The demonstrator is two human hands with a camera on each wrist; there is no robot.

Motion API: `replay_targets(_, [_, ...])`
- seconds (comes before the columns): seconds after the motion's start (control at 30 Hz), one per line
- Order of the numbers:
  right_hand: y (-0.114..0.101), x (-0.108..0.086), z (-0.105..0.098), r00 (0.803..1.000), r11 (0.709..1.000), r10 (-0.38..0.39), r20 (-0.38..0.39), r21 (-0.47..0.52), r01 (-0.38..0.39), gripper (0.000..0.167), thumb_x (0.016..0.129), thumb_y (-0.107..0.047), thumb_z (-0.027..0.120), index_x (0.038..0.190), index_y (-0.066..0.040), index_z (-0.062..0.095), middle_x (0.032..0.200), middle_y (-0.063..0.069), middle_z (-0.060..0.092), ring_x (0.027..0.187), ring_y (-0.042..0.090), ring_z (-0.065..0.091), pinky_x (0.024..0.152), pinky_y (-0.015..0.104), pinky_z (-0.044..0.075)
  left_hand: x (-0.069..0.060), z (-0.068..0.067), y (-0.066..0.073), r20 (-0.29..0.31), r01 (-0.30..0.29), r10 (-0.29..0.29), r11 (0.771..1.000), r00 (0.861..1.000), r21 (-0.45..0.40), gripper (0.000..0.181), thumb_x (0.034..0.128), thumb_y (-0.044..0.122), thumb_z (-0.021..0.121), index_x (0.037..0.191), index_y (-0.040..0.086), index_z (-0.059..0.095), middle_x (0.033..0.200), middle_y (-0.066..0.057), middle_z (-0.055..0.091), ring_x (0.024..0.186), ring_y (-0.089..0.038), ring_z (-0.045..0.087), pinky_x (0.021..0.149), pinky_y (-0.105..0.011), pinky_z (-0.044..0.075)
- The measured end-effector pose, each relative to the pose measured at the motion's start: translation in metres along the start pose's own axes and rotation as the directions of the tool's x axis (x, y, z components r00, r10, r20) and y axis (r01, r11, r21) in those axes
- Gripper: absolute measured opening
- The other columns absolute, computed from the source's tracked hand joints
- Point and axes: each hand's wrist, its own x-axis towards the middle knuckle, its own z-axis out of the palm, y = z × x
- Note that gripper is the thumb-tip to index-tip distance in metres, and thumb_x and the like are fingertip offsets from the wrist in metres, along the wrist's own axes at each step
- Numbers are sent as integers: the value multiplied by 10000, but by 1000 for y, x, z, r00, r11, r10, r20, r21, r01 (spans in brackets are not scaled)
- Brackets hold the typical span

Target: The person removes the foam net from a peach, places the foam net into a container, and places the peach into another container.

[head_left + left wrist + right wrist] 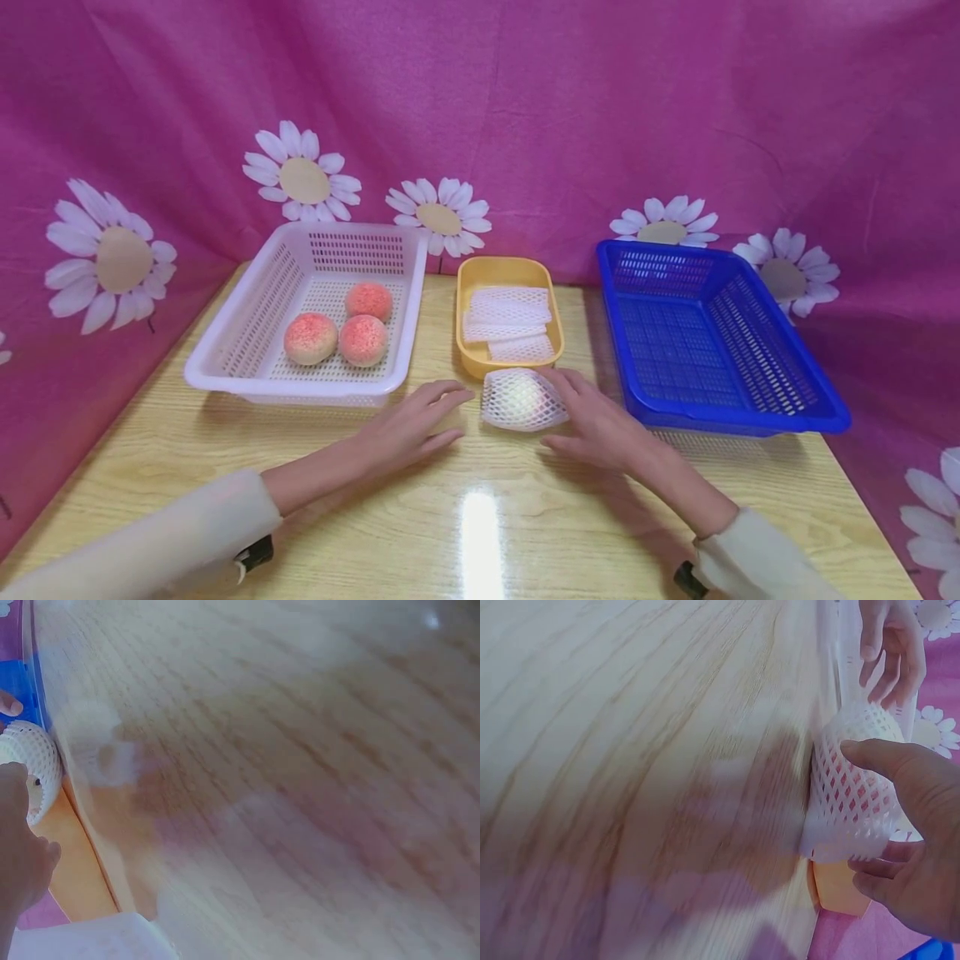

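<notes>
A peach in a white foam net (522, 400) sits on the table, in front of the yellow tub (471, 358). My right hand (603, 429) is at its right end, fingers on the far side and thumb on the near side. In the right wrist view the thumb lies across the netted peach (855, 780) and the fingertips bend in by the net's edge. Left of the net, my left hand (412, 425) has loosely extended fingers and holds nothing; a small gap separates it from the net.
A white basket (300, 386) with three pink peaches (363, 340) stands at the left. Several foam nets (510, 312) lie in the yellow tub. On the right is a blue basket (675, 333). A pink flowered cloth (540, 125) hangs behind the wooden table (390, 533).
</notes>
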Motion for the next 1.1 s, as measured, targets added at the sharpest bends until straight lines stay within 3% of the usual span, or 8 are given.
replay_targets(0.4, [-4, 12, 6, 999, 1000, -15, 29, -1, 15, 909, 777, -256, 875, 1507, -104, 355, 1368, 181, 493, 1222, 312, 534, 992, 482, 479, 10, 12, -2, -6, -25, 24, 999, 1000, -36, 523, 922, 193, 733, 1375, 18, 538, 1313, -162, 567, 1230, -275, 541, 1030, -387, 465])
replay_targets(0.87, [-6, 23, 11, 999, 992, -53, 1, -117, 52, 886, 764, -351, 871, 1494, -135, 417, 1252, 142, 574, 1061, 292, 602, 881, 482, 522, 19, 15, 0, 52, -14, 18, 998, 999, -65, 499, 949, 201, 703, 1394, 56, 530, 1358, -142, 537, 1247, -267, 526, 1071, -375, 424])
replay_targets(1.1, [-8, 25, 14, 1000, 997, -17, -2, -71, 17, 871, 738, -348, 896, 1453, -166, 433, 1251, 139, 546, 1017, 239, 603, 806, 419, 557, 21, 17, 1, 53, -24, 28, 998, 998, -65, 515, 948, 215, 702, 1396, 39, 520, 1358, -161, 533, 1259, -282, 519, 1085, -371, 409])
